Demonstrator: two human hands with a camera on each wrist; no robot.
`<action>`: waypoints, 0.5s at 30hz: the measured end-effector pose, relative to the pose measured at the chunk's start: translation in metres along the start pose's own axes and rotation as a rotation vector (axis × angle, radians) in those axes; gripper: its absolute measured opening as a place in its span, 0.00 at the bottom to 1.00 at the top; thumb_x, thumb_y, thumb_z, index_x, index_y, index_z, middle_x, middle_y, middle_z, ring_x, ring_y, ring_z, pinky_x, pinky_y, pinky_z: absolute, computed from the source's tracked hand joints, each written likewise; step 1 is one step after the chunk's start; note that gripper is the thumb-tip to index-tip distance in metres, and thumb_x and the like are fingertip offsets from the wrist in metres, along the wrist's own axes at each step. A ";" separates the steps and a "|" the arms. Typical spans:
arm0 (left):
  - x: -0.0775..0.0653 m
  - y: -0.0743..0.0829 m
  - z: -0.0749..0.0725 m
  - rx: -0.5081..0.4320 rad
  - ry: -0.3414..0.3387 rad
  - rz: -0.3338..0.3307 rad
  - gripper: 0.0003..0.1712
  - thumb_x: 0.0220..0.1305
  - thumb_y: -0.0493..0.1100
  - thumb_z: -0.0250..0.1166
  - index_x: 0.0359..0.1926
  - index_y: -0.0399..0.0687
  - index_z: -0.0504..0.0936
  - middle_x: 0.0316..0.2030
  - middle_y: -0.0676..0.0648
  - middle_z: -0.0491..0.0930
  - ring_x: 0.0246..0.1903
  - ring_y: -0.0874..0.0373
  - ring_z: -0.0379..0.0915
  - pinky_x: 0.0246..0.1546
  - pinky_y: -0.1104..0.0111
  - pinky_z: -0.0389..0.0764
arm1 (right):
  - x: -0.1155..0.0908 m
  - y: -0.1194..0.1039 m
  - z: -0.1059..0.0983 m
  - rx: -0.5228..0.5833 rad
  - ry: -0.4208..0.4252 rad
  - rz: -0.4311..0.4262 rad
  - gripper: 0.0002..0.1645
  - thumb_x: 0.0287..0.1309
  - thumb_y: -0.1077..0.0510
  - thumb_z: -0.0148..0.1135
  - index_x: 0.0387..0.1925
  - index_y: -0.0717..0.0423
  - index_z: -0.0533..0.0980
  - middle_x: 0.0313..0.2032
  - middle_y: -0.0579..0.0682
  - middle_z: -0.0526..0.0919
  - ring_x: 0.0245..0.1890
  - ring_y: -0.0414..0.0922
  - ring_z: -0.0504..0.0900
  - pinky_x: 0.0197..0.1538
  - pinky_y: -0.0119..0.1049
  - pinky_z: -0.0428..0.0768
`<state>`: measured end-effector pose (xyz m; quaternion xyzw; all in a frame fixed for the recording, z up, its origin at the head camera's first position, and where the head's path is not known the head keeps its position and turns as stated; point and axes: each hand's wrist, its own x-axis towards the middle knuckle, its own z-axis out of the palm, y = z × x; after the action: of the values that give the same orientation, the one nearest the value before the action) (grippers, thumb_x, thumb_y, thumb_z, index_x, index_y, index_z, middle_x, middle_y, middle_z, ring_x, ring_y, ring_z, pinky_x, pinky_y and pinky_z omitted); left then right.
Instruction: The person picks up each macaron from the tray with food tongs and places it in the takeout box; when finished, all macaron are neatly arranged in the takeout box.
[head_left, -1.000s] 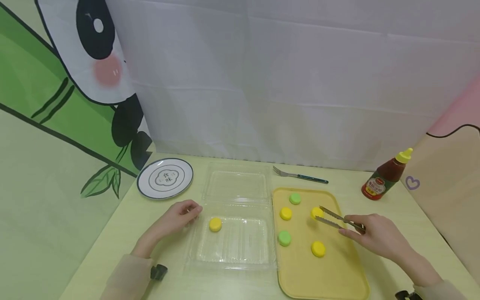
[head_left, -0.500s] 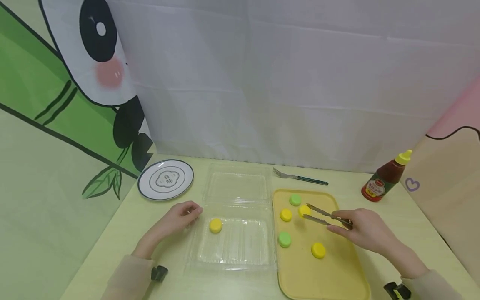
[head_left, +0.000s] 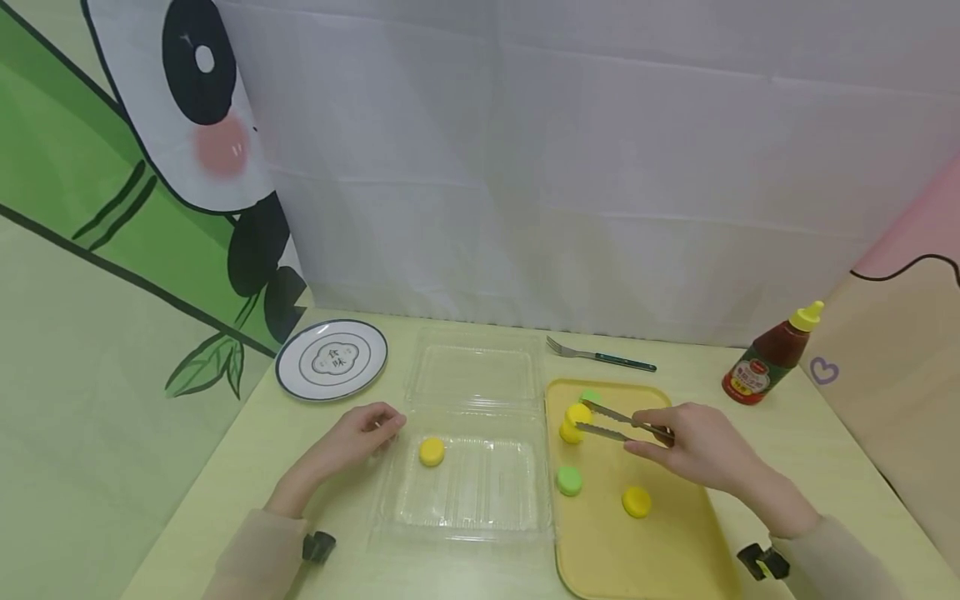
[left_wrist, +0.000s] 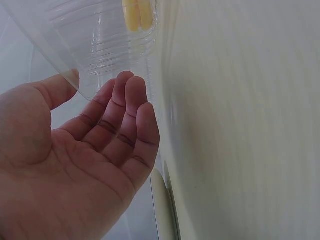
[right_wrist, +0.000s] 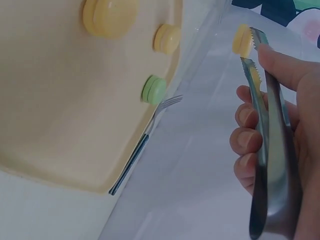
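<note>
My right hand [head_left: 701,442] grips metal tongs [right_wrist: 272,140], whose serrated tips hold a yellow macaron [right_wrist: 242,40]. In the head view this macaron [head_left: 578,415] overlaps another yellow one [head_left: 570,432] at the left side of the yellow tray [head_left: 645,567]. My left hand [head_left: 367,433] stays at the left rim of the clear hinged plastic box [head_left: 487,492]. Its fingers [left_wrist: 137,97] are relaxed and slightly bent, and its thumb overlaps the plastic edge. One yellow macaron [head_left: 431,452] sits inside the box, near its back left.
Also on the tray lie green macarons [head_left: 569,481] and a yellow macaron [head_left: 637,502]. Behind it is a fork [head_left: 600,356]. A sauce bottle [head_left: 772,354] stands at the back right, a round plate [head_left: 332,385] at the back left. The box's lid [head_left: 476,362] lies open toward the wall.
My right hand has carried the tongs and the yellow macaron leftward across the tray, toward the box. The left hand has stayed at the box's rim.
</note>
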<state>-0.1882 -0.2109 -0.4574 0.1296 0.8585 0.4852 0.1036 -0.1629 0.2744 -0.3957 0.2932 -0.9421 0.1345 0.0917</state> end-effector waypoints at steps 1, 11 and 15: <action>0.000 0.000 0.000 -0.001 0.000 0.001 0.17 0.74 0.48 0.59 0.47 0.34 0.79 0.33 0.43 0.78 0.33 0.50 0.73 0.28 0.69 0.76 | 0.003 0.000 0.002 0.003 -0.001 -0.009 0.16 0.56 0.42 0.72 0.40 0.46 0.85 0.17 0.29 0.63 0.17 0.29 0.60 0.23 0.28 0.61; 0.001 0.000 0.001 -0.002 0.005 -0.001 0.17 0.74 0.47 0.59 0.46 0.35 0.79 0.33 0.42 0.78 0.32 0.50 0.73 0.28 0.69 0.76 | 0.029 -0.020 0.017 0.096 -0.039 -0.088 0.16 0.60 0.40 0.68 0.41 0.46 0.85 0.16 0.32 0.60 0.17 0.29 0.56 0.24 0.28 0.56; 0.001 0.001 0.002 0.000 0.007 -0.007 0.17 0.74 0.48 0.59 0.46 0.34 0.79 0.33 0.42 0.78 0.32 0.51 0.73 0.28 0.68 0.77 | 0.037 -0.028 0.022 0.107 -0.045 -0.104 0.17 0.59 0.40 0.69 0.41 0.46 0.85 0.15 0.32 0.61 0.16 0.29 0.56 0.24 0.28 0.56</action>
<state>-0.1885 -0.2086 -0.4579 0.1252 0.8592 0.4853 0.1024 -0.1788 0.2259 -0.4019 0.3490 -0.9189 0.1732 0.0617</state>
